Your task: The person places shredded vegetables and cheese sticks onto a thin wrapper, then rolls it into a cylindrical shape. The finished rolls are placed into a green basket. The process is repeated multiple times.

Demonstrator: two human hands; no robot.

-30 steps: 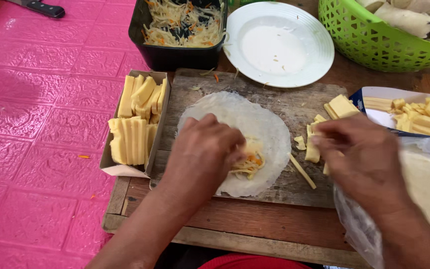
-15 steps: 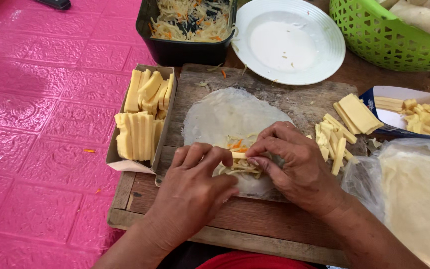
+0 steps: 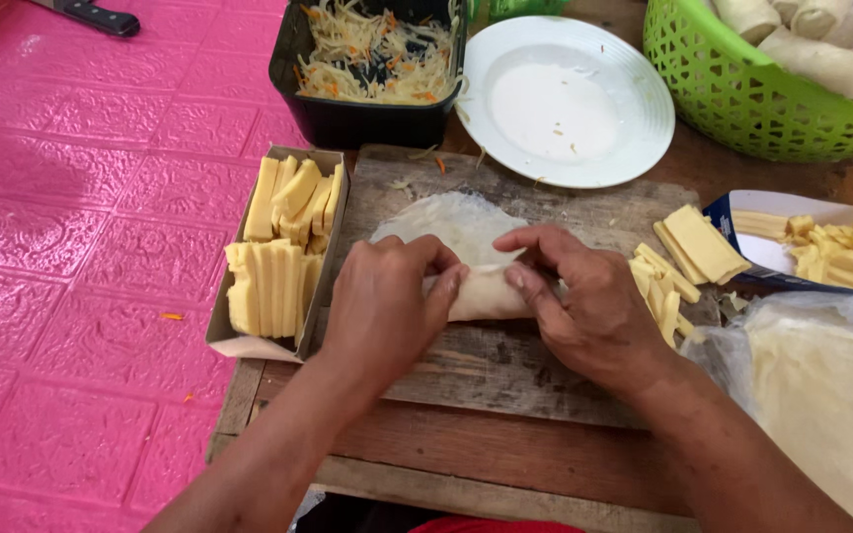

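Rolling: both hands work a pale wrapper (image 3: pixel 466 259) on the wooden cutting board (image 3: pixel 505 375).
Left hand (image 3: pixel 382 301): fingers curled over the near left part of the wrapper, thumb tucked against the folded edge, pinching it.
Right hand (image 3: pixel 584 301): fingers bent, fingertips pressing the folded edge from the right; index finger lies across the top of the fold.
Wrapper: near half folded up into a thick roll between the two hands; far half lies flat on the board. Filling hidden inside.
Board: sits on a wooden bench (image 3: pixel 703 158), beside a pink embossed mat (image 3: pixel 81 247).
Left of board: open cardboard box (image 3: pixel 239 341) packed with yellow cheese sticks (image 3: pixel 273 247), touching the board's edge.
Right of board: loose cheese strips and slabs (image 3: pixel 688 257), a second box with more cheese (image 3: pixel 821 242), a clear bag of flat wrappers (image 3: pixel 831 395).
Far side: black tub of shredded vegetables (image 3: pixel 367 59), white plate (image 3: pixel 565 99), green basket (image 3: pixel 742 89) holding finished rolls (image 3: pixel 821 44).
Top left: knife (image 3: pixel 91 15) on the mat.
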